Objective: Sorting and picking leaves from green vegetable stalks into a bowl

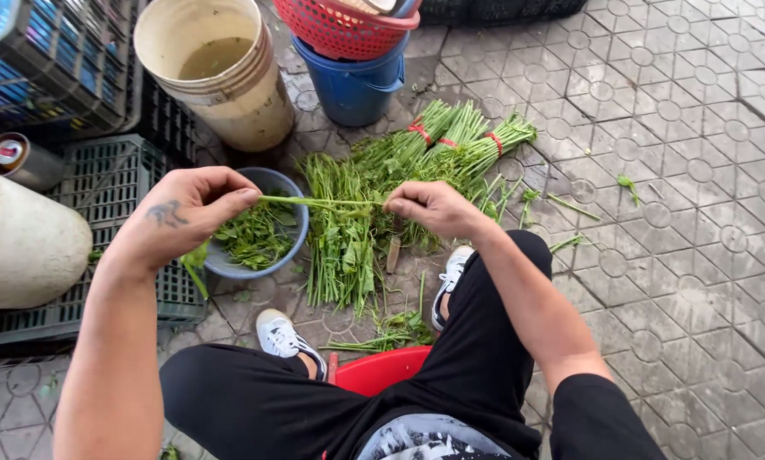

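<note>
Head view looks straight down at someone perched on a low red stool (382,370), knees apart, with everything laid out on the patterned paving (698,255) between their feet. The left hand (191,209) and right hand (429,206) hold one long green stem (319,203) stretched level between them; the fingers of each hand are closed, pinching an end, the left end hanging right over the grey bowl (293,192). My guess is that's so picked leaves drop straight in, since the bowl already has a heap of limp plucked leaves (255,238) inside.

Just under the stem there's a loose pile of greens (340,247), thin stalks all running the same way, within easy reach of either hand. Further out, three bundles (451,145) are tied with red bands, cut ends neat and bristly. Stray bits of stem lie scattered on the paving.

Behind that: a scuffed cream bucket (229,94) holding murky liquid, a blue bucket (357,81) with a red mesh basket (340,30) stacked on top, and dark slatted plastic crates (110,179) on the left.
</note>
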